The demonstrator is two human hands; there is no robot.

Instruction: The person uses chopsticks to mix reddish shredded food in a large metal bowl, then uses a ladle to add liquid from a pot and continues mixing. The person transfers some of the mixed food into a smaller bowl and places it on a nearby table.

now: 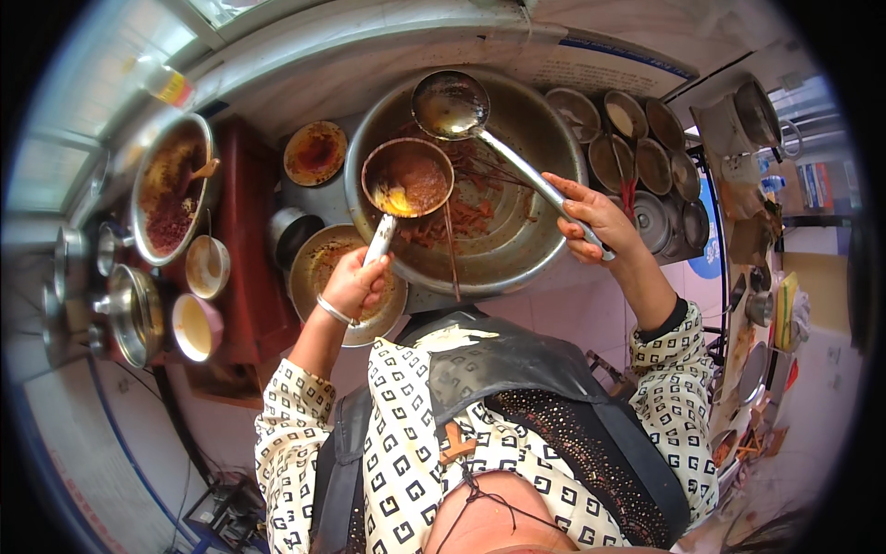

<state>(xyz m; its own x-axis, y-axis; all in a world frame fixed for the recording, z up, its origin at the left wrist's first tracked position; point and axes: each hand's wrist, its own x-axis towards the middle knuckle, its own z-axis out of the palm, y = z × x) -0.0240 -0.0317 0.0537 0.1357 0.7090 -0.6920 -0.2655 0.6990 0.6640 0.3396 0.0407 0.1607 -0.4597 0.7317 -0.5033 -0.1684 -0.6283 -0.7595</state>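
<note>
My left hand (358,282) grips the handle of a deep ladle (421,174) filled with reddish-brown sauce, with a shiny yellow patch at its near side. In my right hand (594,216) is the long handle of a metal ladle (451,104), its bowl coated with an oily film. Both ladle bowls are above the left part of a large metal basin (547,256). Reddish strips of food (443,225) lie on the basin's bottom, partly hidden by the left ladle. A pair of long, thin chopsticks (509,173) slants across the basin behind the right ladle's handle.
Left of the basin are an oil-stained plate (315,154) and a stained metal bowl (320,273). A red cabinet (246,242) stands farther left, beside a large bowl of dark red seasoning (166,235). Several seasoning bowls (653,166) crowd the right side. A wall runs behind.
</note>
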